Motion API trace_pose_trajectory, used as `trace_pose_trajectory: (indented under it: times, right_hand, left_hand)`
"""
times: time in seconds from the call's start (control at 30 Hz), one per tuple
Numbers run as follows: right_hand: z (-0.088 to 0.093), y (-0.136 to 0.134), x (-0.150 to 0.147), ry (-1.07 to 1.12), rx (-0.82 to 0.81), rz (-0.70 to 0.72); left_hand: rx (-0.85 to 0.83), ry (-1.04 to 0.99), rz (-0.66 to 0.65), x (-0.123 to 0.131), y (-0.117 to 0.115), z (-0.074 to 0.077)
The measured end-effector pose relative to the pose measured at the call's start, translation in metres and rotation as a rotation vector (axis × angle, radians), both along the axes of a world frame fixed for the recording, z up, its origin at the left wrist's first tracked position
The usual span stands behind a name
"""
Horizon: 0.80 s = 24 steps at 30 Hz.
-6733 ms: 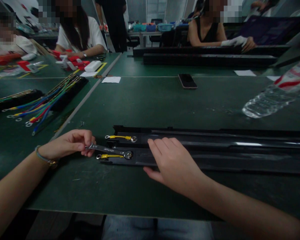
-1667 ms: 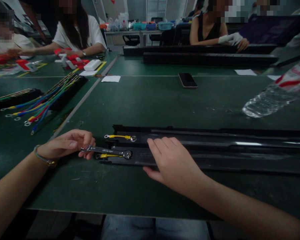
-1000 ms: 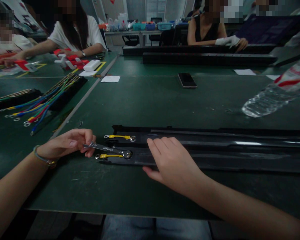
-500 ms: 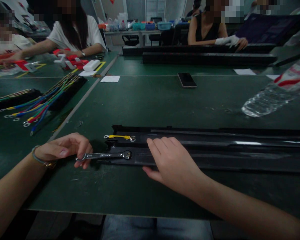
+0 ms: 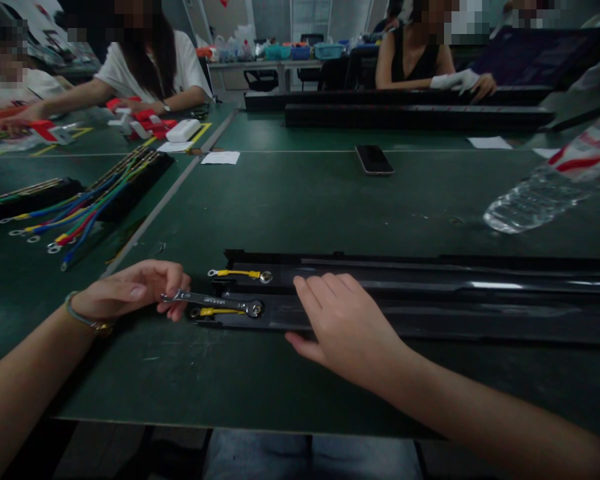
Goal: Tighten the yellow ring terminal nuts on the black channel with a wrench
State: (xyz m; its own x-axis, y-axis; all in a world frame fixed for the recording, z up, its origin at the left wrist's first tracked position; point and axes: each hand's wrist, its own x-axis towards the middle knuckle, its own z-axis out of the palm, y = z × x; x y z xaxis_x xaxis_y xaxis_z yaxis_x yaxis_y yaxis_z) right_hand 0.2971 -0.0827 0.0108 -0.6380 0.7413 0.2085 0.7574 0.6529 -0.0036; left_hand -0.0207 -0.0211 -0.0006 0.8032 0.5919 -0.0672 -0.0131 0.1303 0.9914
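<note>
My left hand [image 5: 143, 290] holds the open end of a silver combination wrench [image 5: 213, 300] between its fingers. The wrench's ring end sits around a fastener near the left end of the nearer black channel [image 5: 285, 320]. Under the wrench, a short yellow wire [image 5: 220, 312] with a ring terminal juts out to the left. A second yellow wire [image 5: 237, 273] is fastened to the farther black channel [image 5: 405, 270] behind it. My right hand [image 5: 343, 320] is wrapped over the nearer channel, fingers on top and thumb at its near side.
Bundled coloured wires with ring terminals [image 5: 95, 207] lie at the left. A phone [image 5: 374, 160] and a clear plastic bottle [image 5: 540, 190] rest farther back. Long black bars [image 5: 415, 117] lie across the table, where a co-worker's gloved hand [image 5: 453, 81] rests.
My left hand has swung the wrench's free end away from me and slightly right, uncovering the yellow wire beneath. My right hand stays in place.
</note>
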Motion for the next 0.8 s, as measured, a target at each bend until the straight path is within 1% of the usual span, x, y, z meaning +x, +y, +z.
trace_pose_trajectory:
  times: [0.2,0.33,0.53,0.67,0.8]
  right_hand:
    - [0.0000,-0.0007,0.0010,-0.009,0.001,-0.001]
    - [0.0002,-0.0006,0.0016,-0.010,0.000,-0.001]
    - [-0.0003,-0.0006,0.0004,-0.007,0.006,0.004]
    - [-0.0007,-0.0006,-0.0002,-0.002,0.003,-0.001]
    - [-0.0007,0.0001,0.0003,-0.003,0.003,0.003]
  left_hand:
    - [-0.027,-0.002,0.099,-0.0006,0.0017,-0.0014]
    - [-0.049,0.012,0.131,0.0006,0.0012,-0.0013]
    - [-0.038,0.072,0.183,-0.0036,0.0004,-0.0041]
    - [-0.015,0.067,0.162,-0.0038,0.0016,-0.0053]
    - [0.011,0.039,0.093,-0.0003,0.0024,-0.0036]
